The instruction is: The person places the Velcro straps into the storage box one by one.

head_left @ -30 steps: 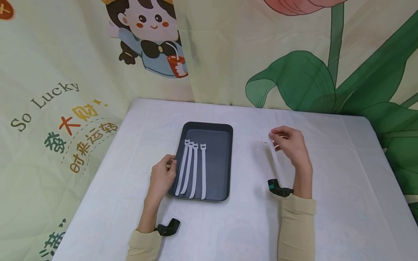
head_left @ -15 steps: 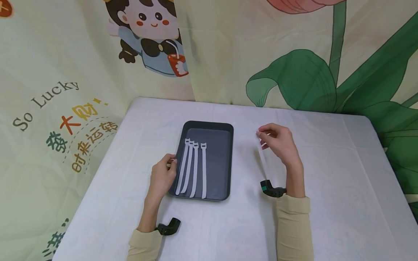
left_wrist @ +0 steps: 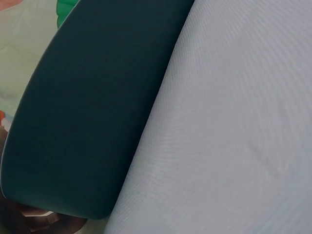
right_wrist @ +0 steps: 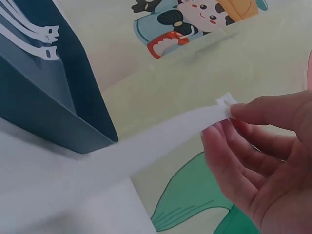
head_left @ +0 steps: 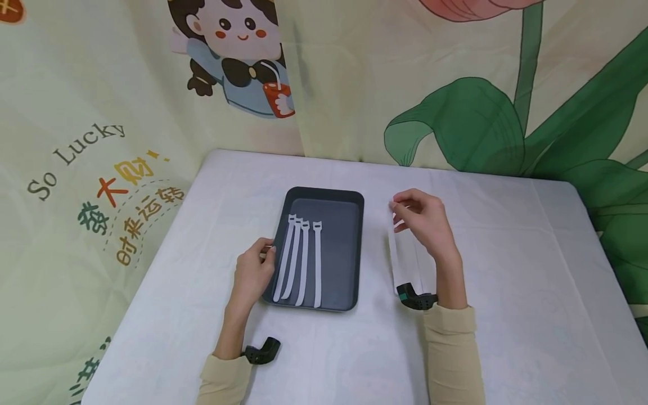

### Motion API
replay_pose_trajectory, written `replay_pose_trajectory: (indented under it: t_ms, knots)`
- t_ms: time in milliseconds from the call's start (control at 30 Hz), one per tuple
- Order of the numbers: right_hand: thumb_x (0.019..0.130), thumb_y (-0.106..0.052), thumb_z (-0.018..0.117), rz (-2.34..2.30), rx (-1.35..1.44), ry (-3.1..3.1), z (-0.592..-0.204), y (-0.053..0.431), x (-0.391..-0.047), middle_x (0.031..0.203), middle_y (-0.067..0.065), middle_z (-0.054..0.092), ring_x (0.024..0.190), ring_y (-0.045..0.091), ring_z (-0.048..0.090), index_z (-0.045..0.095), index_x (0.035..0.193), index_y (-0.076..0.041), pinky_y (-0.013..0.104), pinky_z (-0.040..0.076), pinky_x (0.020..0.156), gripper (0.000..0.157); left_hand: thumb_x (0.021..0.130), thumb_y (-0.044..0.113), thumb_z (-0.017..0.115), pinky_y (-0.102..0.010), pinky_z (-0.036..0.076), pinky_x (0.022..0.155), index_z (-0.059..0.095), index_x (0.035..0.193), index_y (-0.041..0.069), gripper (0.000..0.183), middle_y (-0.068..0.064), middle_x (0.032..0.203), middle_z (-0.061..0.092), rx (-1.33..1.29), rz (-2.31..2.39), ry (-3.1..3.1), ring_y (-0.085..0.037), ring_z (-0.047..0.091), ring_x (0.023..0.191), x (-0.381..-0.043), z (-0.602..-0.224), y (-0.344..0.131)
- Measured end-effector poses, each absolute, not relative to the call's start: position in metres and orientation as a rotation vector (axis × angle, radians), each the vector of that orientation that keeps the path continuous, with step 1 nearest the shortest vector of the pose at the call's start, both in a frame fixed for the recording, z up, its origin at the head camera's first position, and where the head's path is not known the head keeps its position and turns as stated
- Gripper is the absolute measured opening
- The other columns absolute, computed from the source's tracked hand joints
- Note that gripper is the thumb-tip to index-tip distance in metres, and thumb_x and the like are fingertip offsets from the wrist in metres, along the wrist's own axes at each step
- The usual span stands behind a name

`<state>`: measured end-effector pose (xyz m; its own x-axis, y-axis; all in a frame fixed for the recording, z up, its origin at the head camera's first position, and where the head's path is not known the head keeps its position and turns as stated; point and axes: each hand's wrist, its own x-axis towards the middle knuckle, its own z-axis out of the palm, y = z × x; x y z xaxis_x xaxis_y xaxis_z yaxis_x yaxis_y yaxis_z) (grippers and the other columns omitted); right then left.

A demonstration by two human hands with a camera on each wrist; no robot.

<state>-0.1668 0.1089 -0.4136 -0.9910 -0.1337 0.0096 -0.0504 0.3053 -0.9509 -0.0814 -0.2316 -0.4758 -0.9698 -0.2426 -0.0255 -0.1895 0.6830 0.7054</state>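
Note:
A dark grey tray lies on the table with several white hook-and-loop cable ties in its left half, slotted heads toward the back. At the tray's left wall, my left hand grips the rim; in the left wrist view only part of the fingers shows past the tray's outer wall. To the right of the tray, my right hand pinches another white cable tie by its slotted head. The right wrist view shows thumb and fingertips on that head, with the strap trailing toward the tray.
A white cloth covers the table. Behind it hangs a printed backdrop with a cartoon figure and large green leaves. Each wrist wears a small black camera, such as the right camera.
My right hand has moved left toward the tray with the cable tie in its fingers. The left hand stays at the tray's rim, and the ties in the tray have not moved.

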Motion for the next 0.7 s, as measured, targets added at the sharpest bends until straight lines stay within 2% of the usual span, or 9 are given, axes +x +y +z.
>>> replay_pose_trajectory:
  t_ms: [267, 700]
  knots:
    - [0.100, -0.016, 0.068, -2.030, -0.151, 2.371, -0.411, 0.085, -0.164, 0.102, 0.024, 0.069, 0.072, 0.021, 0.068, 0.066, 0.115, 0.002, 0.034, 0.062, 0.064, 0.024, 0.104, 0.013, 0.055, -0.033, 0.053, 0.067, 0.067, 0.126, 0.000, 0.029, -0.020, 0.109, 0.074, 0.375, -1.176, -2.826, -0.029, 0.072, 0.086, -0.081, -0.475, -0.232]
    - [0.099, -0.018, 0.068, -2.229, -0.152, 2.278, -0.401, 0.055, -0.165, 0.098, 0.014, 0.070, 0.075, 0.031, 0.070, 0.069, 0.113, -0.001, 0.037, 0.062, 0.063, 0.022, 0.104, 0.015, 0.054, -0.036, 0.055, 0.069, 0.066, 0.127, 0.001, 0.030, -0.020, 0.109, 0.073, 0.375, -1.174, -2.826, -0.028, 0.072, 0.086, -0.081, -0.476, -0.233]
